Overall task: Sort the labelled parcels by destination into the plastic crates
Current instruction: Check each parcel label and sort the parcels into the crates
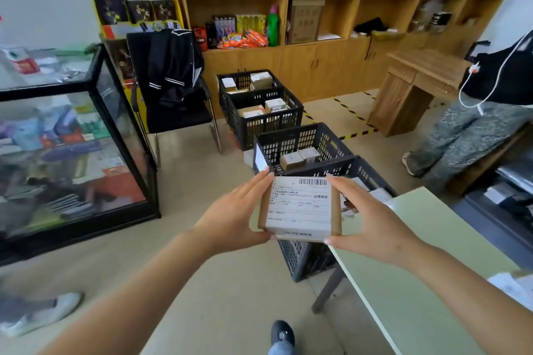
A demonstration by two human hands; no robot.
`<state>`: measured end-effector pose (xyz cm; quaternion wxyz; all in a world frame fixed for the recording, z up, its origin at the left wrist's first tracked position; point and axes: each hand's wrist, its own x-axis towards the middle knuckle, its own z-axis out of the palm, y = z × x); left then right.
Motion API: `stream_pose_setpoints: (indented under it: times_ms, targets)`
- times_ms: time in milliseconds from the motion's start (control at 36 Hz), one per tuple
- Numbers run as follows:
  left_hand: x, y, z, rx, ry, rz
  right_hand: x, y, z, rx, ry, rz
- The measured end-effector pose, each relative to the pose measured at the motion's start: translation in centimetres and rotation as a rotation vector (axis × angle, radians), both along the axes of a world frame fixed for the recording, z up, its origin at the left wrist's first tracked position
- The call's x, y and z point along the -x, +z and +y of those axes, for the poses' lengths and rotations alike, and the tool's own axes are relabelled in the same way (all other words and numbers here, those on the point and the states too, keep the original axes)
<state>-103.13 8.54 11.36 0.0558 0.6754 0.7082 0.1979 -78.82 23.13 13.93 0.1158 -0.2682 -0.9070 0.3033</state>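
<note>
I hold a small cardboard parcel (300, 207) with a white shipping label face up, in front of me at chest height. My left hand (236, 210) grips its left side, fingers over the top corner and thumb under the bottom. My right hand (372, 216) grips its right side the same way. Below and beyond the parcel a row of black plastic crates runs away from me: the nearest crate (305, 259) partly hidden by the parcel, the second crate (302, 138) holding two small boxes, a third crate (268, 124) and a fourth crate (245, 81) with several parcels.
A pale green table (418, 268) stands at my right, papers at its far edge. A glass display case (86, 138) fills the left. A black chair (173, 86) with a jacket stands behind it. Another person (476, 112) stands at the right by a wooden desk (412, 86). Wooden shelves line the back wall.
</note>
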Motion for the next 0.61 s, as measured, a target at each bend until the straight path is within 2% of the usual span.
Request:
stream_pose_setpoints:
  times_ms: [361, 611]
  targets:
    - [13.4, -0.9, 14.3, 0.057, 0.082, 0.064, 15.2, -2.2, 16.3, 0.045, 0.099, -0.071]
    - [23.6, -1.5, 21.4, 0.043, 0.111, 0.091, 26.1, -2.0, 24.4, 0.047, 0.167, -0.13]
